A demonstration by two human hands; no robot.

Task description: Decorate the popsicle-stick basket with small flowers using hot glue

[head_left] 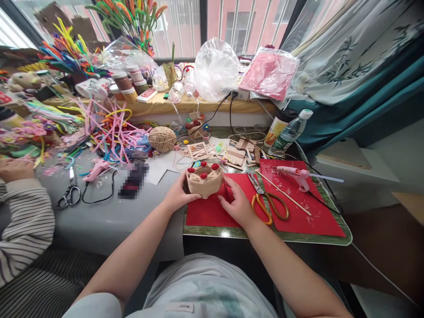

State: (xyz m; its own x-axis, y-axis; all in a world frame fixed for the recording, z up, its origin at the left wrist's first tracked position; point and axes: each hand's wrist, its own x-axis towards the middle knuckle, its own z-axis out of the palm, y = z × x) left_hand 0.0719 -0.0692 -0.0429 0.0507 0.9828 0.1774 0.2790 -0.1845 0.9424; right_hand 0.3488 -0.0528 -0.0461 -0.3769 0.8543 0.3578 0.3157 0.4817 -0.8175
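A small twine-wrapped box with red flower-like balls around its rim is raised over the red sheet. My left hand grips its left side, thumb low on the front. My right hand is at the box's right side, thumb and forefinger apart, with the forefinger tip at or very close to its edge. Just right of that hand lie large scissors with yellow-brown handles. A thin wooden stick and a pink glue gun rest on the second red sheet.
Behind the box are wooden craft sticks and a twine ball. A water bottle stands back right. Pink pipe cleaners, dark-handled scissors and another glue gun lie left, near another person's striped sleeve.
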